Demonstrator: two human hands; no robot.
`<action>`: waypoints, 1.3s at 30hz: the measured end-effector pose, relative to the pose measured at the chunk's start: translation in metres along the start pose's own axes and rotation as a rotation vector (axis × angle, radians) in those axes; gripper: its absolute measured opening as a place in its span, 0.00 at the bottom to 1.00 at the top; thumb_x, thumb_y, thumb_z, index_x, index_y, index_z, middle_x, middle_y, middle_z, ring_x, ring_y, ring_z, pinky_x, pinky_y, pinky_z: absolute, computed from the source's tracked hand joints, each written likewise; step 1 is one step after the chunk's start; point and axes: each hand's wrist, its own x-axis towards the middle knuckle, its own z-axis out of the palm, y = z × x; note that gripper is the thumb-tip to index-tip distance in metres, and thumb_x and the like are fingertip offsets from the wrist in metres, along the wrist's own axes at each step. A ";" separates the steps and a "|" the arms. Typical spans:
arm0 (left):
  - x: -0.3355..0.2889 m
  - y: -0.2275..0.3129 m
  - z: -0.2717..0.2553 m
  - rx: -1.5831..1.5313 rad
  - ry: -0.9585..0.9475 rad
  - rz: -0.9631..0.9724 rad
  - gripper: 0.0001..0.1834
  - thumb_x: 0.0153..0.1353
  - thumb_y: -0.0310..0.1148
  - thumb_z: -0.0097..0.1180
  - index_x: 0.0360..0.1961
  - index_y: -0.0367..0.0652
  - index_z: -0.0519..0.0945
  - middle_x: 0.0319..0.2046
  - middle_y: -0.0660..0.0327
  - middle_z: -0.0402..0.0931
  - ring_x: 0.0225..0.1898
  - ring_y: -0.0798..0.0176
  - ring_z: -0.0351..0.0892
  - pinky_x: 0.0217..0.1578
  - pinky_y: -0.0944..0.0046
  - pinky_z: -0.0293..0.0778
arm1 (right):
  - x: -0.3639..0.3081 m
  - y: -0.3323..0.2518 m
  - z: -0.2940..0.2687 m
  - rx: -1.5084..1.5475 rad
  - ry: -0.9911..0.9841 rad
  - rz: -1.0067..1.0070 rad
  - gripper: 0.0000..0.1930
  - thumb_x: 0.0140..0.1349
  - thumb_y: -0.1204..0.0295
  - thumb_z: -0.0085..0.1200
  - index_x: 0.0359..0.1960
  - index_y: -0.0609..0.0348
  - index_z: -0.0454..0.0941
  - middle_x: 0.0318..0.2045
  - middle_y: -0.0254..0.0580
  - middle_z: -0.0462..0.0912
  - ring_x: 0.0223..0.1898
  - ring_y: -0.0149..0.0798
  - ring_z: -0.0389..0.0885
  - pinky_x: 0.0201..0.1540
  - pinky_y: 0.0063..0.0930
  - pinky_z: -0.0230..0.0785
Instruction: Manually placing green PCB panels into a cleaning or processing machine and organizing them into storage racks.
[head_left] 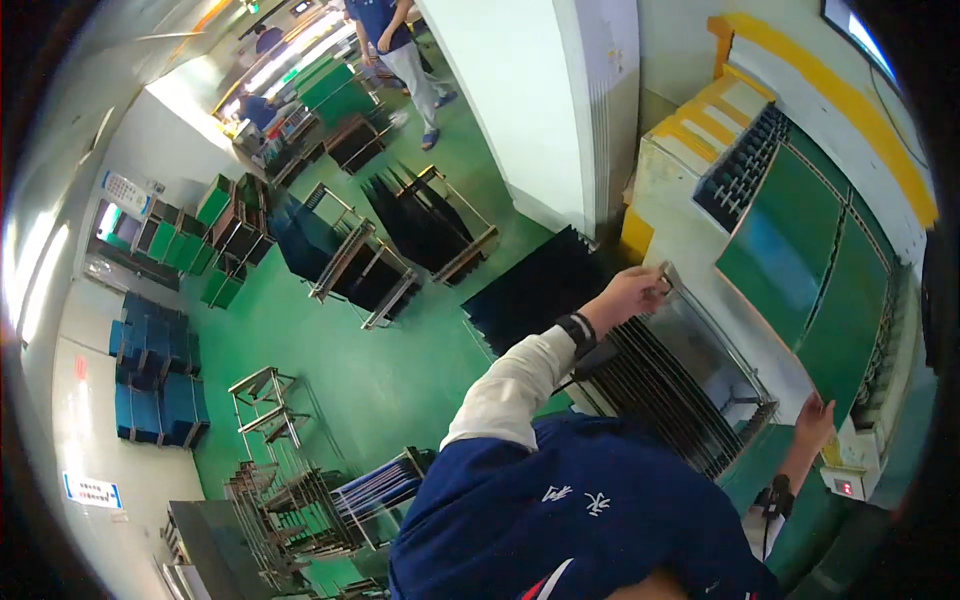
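My left hand (637,292) is closed at the upper corner of a metal rack (715,330), its fingers curled around the frame. Several dark thin boards (655,395) stand on edge in that rack. My right hand (815,425) pinches the near corner of a green panel (850,315) with a copper-coloured edge. Beside it lies a second green panel (780,245), a narrow dark gap between the two. Both rest over a roller conveyor (745,160). My right fingertips are partly hidden by the panel.
A white pillar (545,110) rises ahead. Left of the rack stand a dark stack of boards (535,285) and black-loaded racks (430,225) on the green floor (370,370). Blue bins (160,405) line the left wall. A person (405,60) stands far off near green crates (330,90).
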 end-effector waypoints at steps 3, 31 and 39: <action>-0.045 -0.009 -0.034 -0.001 0.220 0.022 0.14 0.64 0.35 0.54 0.48 0.41 0.71 0.37 0.56 0.78 0.33 0.63 0.77 0.36 0.61 0.76 | -0.035 0.002 0.060 0.410 0.126 0.343 0.18 0.66 0.62 0.51 0.50 0.62 0.73 0.45 0.46 0.78 0.48 0.42 0.76 0.51 0.33 0.73; -0.148 -0.099 -0.160 0.517 0.499 -0.085 0.14 0.58 0.35 0.59 0.42 0.38 0.80 0.32 0.63 0.76 0.32 0.67 0.75 0.31 0.65 0.72 | -0.186 0.149 0.165 -1.490 -0.587 -0.183 0.22 0.48 0.61 0.65 0.43 0.62 0.79 0.43 0.52 0.78 0.46 0.54 0.75 0.49 0.42 0.67; -0.133 -0.103 -0.133 0.641 0.641 -0.228 0.24 0.53 0.41 0.66 0.47 0.39 0.75 0.34 0.63 0.76 0.30 0.68 0.75 0.30 0.66 0.72 | -0.186 0.146 0.163 -1.577 -0.490 -0.190 0.20 0.52 0.58 0.62 0.45 0.50 0.80 0.53 0.44 0.72 0.57 0.50 0.68 0.57 0.49 0.61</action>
